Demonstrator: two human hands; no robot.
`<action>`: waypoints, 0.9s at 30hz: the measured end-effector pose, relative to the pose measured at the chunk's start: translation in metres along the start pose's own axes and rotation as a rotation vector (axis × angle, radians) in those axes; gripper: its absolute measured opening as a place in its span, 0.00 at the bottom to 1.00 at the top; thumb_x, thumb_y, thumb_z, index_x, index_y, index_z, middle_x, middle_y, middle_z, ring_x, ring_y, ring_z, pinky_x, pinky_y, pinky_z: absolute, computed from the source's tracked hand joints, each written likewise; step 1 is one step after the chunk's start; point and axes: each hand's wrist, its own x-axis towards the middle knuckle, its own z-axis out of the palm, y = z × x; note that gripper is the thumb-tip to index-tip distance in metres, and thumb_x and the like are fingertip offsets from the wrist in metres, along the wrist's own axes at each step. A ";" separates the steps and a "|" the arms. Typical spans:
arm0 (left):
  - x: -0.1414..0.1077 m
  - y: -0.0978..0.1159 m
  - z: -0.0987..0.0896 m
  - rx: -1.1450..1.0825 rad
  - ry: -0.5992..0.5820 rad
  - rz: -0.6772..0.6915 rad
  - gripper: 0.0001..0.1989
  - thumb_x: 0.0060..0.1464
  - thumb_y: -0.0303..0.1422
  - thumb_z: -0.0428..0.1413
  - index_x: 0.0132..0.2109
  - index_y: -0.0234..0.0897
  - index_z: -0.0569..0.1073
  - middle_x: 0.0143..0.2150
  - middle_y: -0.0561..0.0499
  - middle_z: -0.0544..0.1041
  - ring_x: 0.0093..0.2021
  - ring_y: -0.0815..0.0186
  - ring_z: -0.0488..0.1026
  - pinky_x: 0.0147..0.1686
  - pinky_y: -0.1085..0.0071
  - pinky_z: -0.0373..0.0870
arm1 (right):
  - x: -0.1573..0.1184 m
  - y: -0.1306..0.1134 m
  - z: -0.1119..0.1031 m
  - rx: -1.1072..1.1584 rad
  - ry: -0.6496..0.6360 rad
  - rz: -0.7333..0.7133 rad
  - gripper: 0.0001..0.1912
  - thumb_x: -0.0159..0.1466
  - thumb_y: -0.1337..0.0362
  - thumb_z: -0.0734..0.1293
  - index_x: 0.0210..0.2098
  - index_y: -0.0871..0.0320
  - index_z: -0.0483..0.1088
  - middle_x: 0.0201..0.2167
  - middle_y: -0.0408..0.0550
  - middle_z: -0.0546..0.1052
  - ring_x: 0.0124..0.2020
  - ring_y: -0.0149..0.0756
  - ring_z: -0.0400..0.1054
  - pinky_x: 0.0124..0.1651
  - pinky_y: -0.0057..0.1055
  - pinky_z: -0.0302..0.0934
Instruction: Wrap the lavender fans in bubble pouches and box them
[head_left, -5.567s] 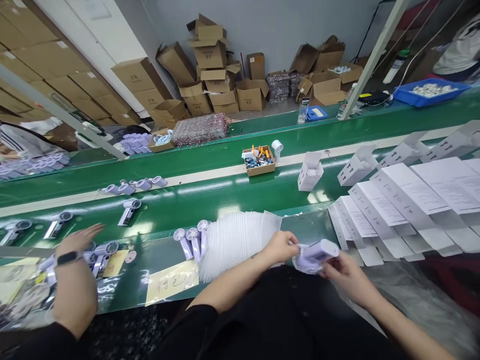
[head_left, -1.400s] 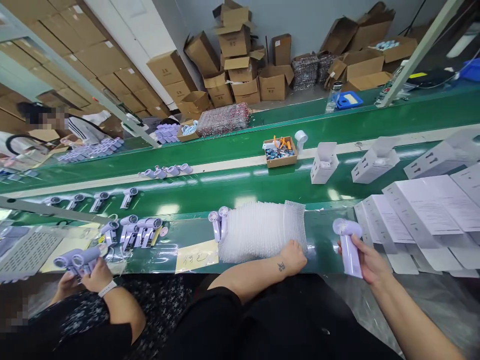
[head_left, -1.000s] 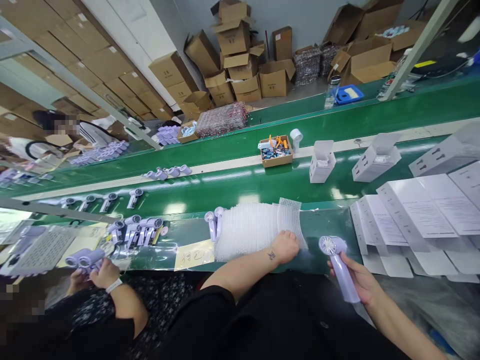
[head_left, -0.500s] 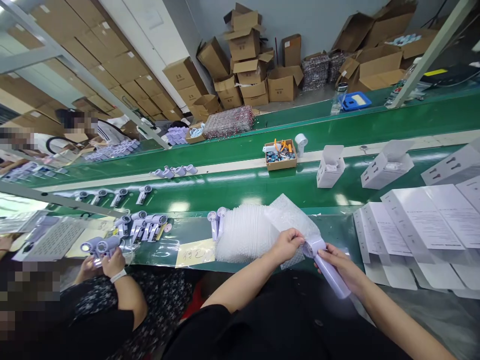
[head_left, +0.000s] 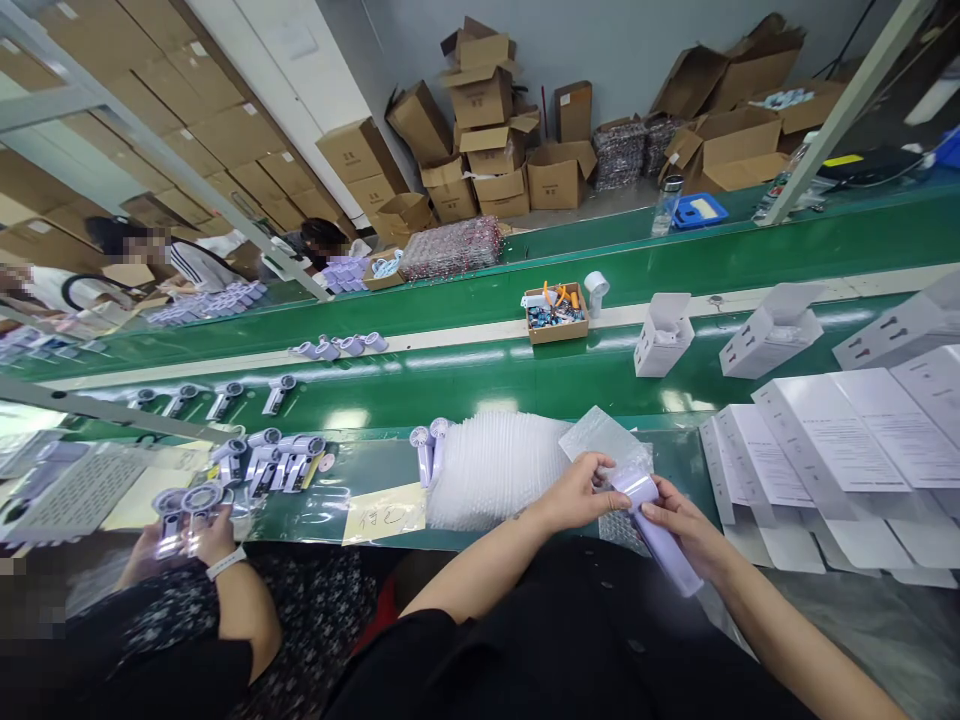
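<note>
My right hand [head_left: 686,525] is closed round a pale purple handheld fan [head_left: 664,550], its round head up and its handle slanting down toward me. My left hand [head_left: 581,492] is closed at the fan's head, gripping a clear bubble-wrap bag [head_left: 600,437], with the thumb against the head. The bag spreads out behind and below the fan; how far it covers the head is hard to make out. Just left of my left hand lies a thick stack of bubble-wrap bags [head_left: 499,468]. Two purple fans [head_left: 425,455] lie against the stack's left end.
Opened white boxes with leaflets [head_left: 825,440] crowd the right side. White boxes [head_left: 664,335] also stand on the green belt [head_left: 465,375], near a carton of small parts [head_left: 556,320]. A handwritten paper [head_left: 384,513] lies left. A co-worker's hands [head_left: 214,540] hold fans at far left.
My left hand has shifted its grip closer round the fan's head, and the bag now lies more behind the fan. The co-worker's fans have tilted upright. The view has shifted slightly.
</note>
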 end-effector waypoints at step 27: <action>-0.016 -0.017 0.005 0.667 0.087 0.554 0.09 0.55 0.27 0.45 0.37 0.34 0.70 0.30 0.47 0.69 0.31 0.66 0.66 0.33 0.71 0.65 | -0.003 0.000 -0.002 -0.041 0.232 0.002 0.30 0.48 0.61 0.75 0.49 0.51 0.64 0.38 0.41 0.75 0.39 0.34 0.70 0.42 0.28 0.63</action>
